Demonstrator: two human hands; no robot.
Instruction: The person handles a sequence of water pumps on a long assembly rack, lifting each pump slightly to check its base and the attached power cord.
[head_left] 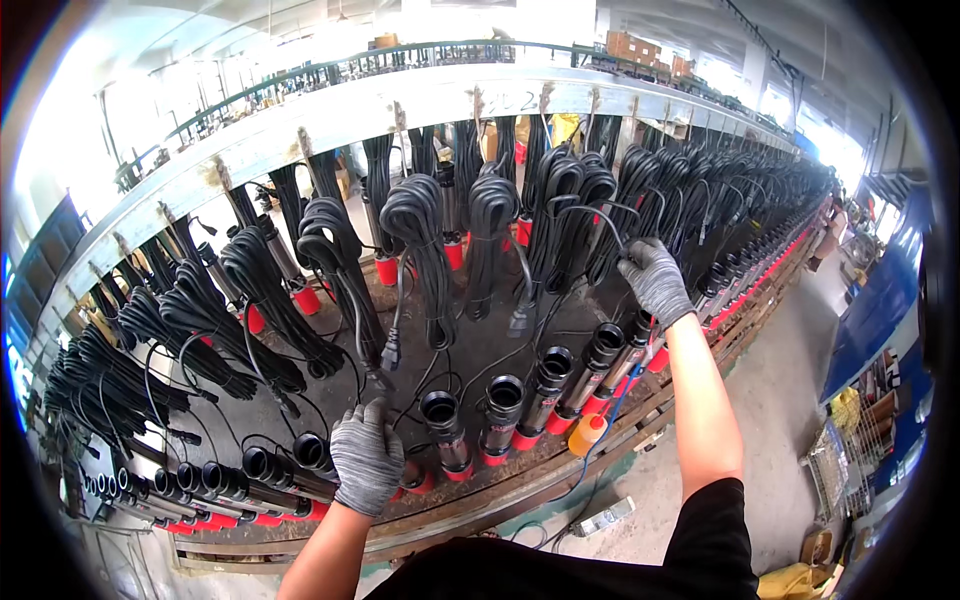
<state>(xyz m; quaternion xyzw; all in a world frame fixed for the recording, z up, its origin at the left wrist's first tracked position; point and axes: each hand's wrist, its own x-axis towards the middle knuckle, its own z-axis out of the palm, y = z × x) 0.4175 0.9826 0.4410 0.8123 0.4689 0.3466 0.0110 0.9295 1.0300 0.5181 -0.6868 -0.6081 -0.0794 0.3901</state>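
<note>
- Reference: the table (480, 515); all positions below are relative to it.
- Left hand (367, 455), grey knit glove: above the near edge, beside the black tubes (442, 415). Fingers bent and close together; it cannot be told whether they grip anything.
- Black tubes: set in red bases, lined up along the near edge, open ends upward.
- Orange bottle (587, 437): at the near edge, beside the tube row.
- Right hand (657, 280), matching glove: raised over the table, beyond the tube row. Fingers curled at a black cable (597, 212); whether they pinch it cannot be told.
- Coiled cables (412, 225): black bundles hanging above the table's middle, some with plugs (391, 350) dangling.
- Pale beam (360, 118): raised above the table's far side, running lengthwise.
- Cardboard boxes (632, 47): well beyond the far side.
</note>
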